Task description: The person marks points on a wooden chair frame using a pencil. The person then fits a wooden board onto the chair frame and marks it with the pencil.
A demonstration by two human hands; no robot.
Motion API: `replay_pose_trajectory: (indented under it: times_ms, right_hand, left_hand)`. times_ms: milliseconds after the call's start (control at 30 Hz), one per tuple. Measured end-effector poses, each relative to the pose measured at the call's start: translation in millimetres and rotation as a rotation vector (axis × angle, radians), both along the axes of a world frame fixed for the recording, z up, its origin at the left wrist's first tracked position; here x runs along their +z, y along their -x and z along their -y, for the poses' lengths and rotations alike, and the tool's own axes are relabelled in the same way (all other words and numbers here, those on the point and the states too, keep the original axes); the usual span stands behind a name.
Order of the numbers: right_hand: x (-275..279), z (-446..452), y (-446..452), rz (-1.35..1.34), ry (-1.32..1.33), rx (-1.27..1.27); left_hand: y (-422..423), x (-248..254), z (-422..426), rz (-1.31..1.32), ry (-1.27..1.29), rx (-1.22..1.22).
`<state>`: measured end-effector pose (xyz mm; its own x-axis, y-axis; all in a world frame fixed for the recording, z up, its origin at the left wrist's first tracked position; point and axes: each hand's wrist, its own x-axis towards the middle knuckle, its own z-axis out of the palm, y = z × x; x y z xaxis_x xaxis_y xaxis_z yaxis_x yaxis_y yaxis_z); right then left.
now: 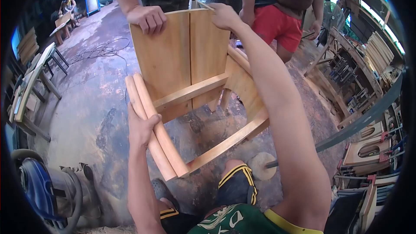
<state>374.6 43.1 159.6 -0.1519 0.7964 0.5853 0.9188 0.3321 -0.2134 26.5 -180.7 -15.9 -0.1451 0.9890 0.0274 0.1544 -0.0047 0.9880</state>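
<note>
A wooden chair frame stands before me, with a tall two-board backrest [167, 56] and a cross rail [193, 90] low across it. My left hand [143, 126] is closed around the left armrest [160, 134], made of two rounded bars side by side, its thumb over the top. At the backrest's upper right corner, my right hand [226, 16] is closed, pinching a thin pale stick [203, 4] whose kind I cannot make out. A co-worker's hand [148, 19] grips the top left of the backrest. A front rail [229, 143] joins the chair's two sides.
Another person in red shorts [278, 26] stands behind the chair at right. A blue vacuum-like machine [39, 186] sits lower left. Wooden benches [37, 80] line the left; a cable [102, 51] lies on the floor. Clamped wooden panels [366, 151] and a workbench [355, 60] occupy the right.
</note>
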Motion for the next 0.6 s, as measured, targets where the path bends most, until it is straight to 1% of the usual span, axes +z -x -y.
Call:
replay_pose_trajectory:
  times_ms: [100, 167, 200, 233, 267, 333, 433, 533, 600]
  right_hand:
    - [22, -5, 35, 0.054, 0.134, 0.078]
    - [29, -9, 42, 0.058, 0.166, 0.073]
    - [35, -11, 44, 0.062, 0.177, 0.069]
    - [37, -12, 49, -0.031, 0.185, 0.077]
    - [35, -13, 51, 0.001, 0.181, 0.085]
    - [32, -19, 49, 0.067, 0.166, 0.095]
    - [35, -20, 47, 0.015, 0.210, 0.077]
    - [34, -27, 33, 0.038, 0.187, -0.083]
    - [32, -30, 10, 0.015, 0.195, -0.144]
  left_hand:
    - [0, 3, 3, 0.018, 0.019, 0.003]
    - [-2, 5, 5, 0.036, 0.008, 0.010]
    - [-1, 1, 1, 0.026, -0.019, 0.019]
    - [2, -9, -4, 0.016, -0.040, 0.030]
    - [3, -17, -6, 0.006, -0.057, 0.038]
    - [1, -5, 0, 0.029, -0.017, 0.022]
    - [-2, 4, 3, 0.040, 0.016, -0.005]
    - [4, -11, -2, -0.001, 0.000, 0.020]
    - [5, -15, -4, -0.007, -0.010, 0.029]
